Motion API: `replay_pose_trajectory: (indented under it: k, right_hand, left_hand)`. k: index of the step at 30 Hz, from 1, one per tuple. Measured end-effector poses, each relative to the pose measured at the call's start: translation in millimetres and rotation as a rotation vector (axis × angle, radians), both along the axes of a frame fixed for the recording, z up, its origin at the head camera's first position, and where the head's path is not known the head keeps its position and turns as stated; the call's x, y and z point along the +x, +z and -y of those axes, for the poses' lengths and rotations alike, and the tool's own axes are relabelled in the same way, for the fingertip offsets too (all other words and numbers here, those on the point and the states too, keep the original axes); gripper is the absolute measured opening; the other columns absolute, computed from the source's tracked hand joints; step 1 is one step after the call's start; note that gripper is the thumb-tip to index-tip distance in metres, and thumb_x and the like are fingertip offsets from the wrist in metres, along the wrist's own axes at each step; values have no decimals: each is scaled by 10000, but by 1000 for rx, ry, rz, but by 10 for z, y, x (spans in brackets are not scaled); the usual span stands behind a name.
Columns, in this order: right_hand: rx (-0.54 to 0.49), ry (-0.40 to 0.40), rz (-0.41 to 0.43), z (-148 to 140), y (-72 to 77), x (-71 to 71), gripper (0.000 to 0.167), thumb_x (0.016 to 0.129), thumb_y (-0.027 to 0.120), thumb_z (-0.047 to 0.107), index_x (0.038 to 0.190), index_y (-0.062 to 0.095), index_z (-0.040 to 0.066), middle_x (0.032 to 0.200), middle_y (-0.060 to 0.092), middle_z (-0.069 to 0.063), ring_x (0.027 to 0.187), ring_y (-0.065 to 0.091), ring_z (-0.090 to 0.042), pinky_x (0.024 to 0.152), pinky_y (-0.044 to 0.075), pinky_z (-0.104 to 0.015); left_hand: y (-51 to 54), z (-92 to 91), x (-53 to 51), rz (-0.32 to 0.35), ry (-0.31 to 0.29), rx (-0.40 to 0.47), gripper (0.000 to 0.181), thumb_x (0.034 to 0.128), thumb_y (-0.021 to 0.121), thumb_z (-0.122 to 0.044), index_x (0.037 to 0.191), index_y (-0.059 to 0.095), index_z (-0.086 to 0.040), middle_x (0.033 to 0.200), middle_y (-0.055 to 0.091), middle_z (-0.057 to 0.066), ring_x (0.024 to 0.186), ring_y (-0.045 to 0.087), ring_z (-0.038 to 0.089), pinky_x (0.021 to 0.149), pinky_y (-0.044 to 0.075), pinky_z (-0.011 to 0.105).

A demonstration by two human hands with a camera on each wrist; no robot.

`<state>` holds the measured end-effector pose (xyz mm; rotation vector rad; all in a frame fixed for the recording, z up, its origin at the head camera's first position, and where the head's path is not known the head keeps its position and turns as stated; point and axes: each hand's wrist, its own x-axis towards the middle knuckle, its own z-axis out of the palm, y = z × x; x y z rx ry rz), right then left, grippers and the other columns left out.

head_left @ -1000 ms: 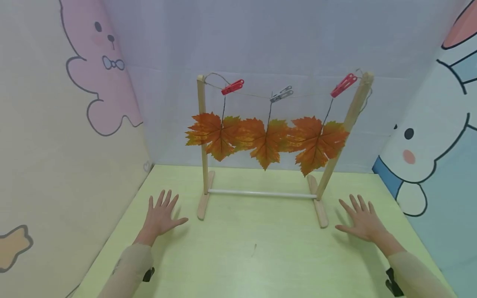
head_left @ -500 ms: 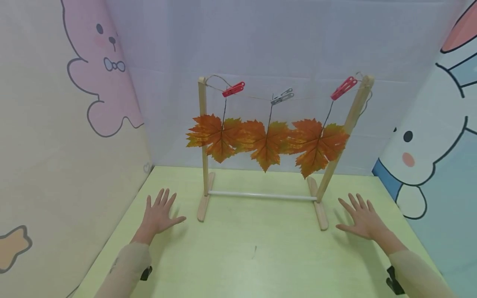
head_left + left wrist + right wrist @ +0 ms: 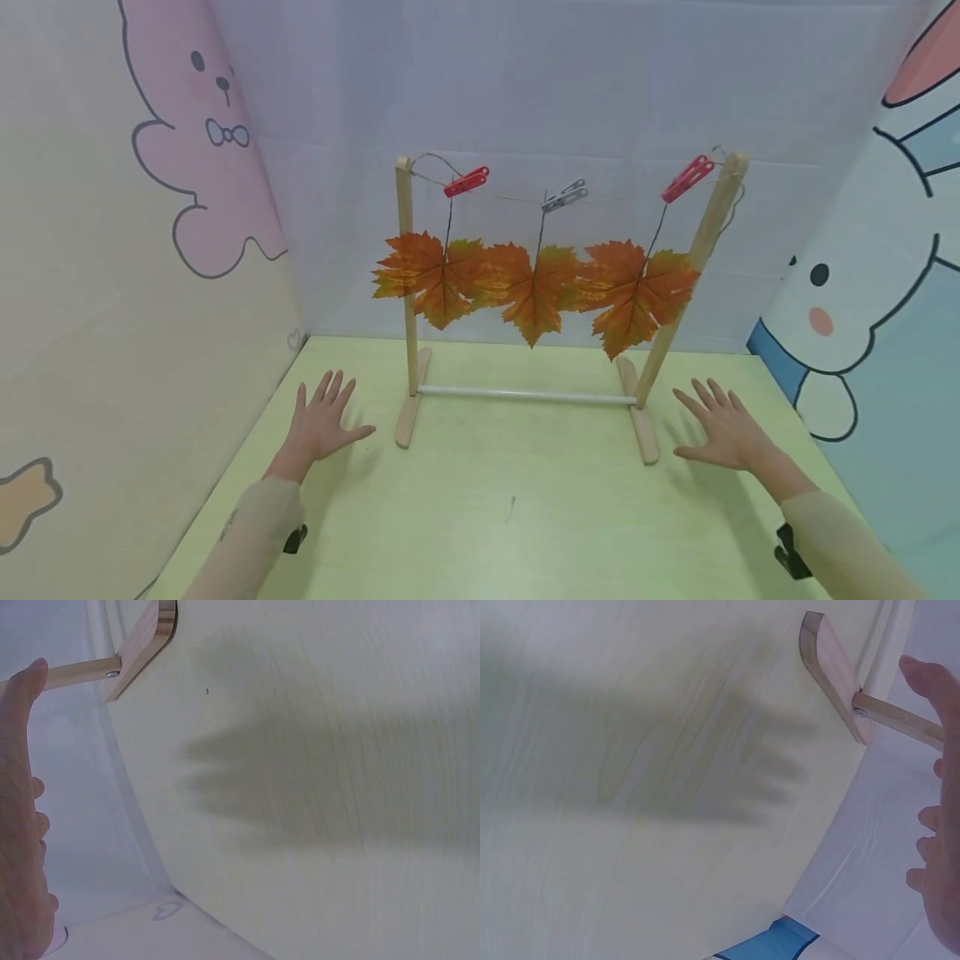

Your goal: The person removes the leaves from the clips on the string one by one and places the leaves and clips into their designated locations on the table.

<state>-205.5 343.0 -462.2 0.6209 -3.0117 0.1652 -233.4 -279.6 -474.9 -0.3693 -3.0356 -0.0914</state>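
My left hand (image 3: 318,425) hovers over the table left of a wooden rack (image 3: 410,350), fingers straight and spread, holding nothing. On the rack's other side my right hand (image 3: 726,432) is held the same way, also with nothing in it. Both wrist views show hand shadows on the tabletop, apart from the hands. Three orange maple leaves hang from the rack's string: a left leaf (image 3: 442,283), a middle leaf (image 3: 534,292) and a right leaf (image 3: 637,292). Their stems are clipped by a red clothespin (image 3: 466,182), a grey clothespin (image 3: 565,196) and another red clothespin (image 3: 688,178).
A white rod (image 3: 525,394) joins the rack's two wooden feet, one a right foot (image 3: 645,433). The pale yellow table (image 3: 480,533) meets a plain back curtain (image 3: 525,83). Side walls with cartoon animals, such as a rabbit (image 3: 840,308), stand left and right.
Both hands have risen very slightly in the head view, fingers still spread. The head view has shifted a little. Leaves, clothespins and rack stay as they were.
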Motion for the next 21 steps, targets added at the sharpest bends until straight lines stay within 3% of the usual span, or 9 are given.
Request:
replay_pose_trajectory:
  k: [9,21]
  right_hand:
    - [-21,40,-3,61,126,-30,901,675,712,499,1351,346,29,1367,271,-348,1241,219,-532,950,185,-665]
    - [-12,99,-16,240,312,-59,879,641,755,457,1295,425,-29,1305,381,-337,1186,331,-516,925,301,-617]
  left_hand:
    - [99,-42,-57,7,-15,-3,936,764,527,-638,1406,278,-4,1464,174,239,1355,101,373,1030,12,608]
    - [213,-111,-64,-14,-63,11,916,767,558,-601,1406,281,-6,1458,200,235,1350,129,374,1041,88,584]
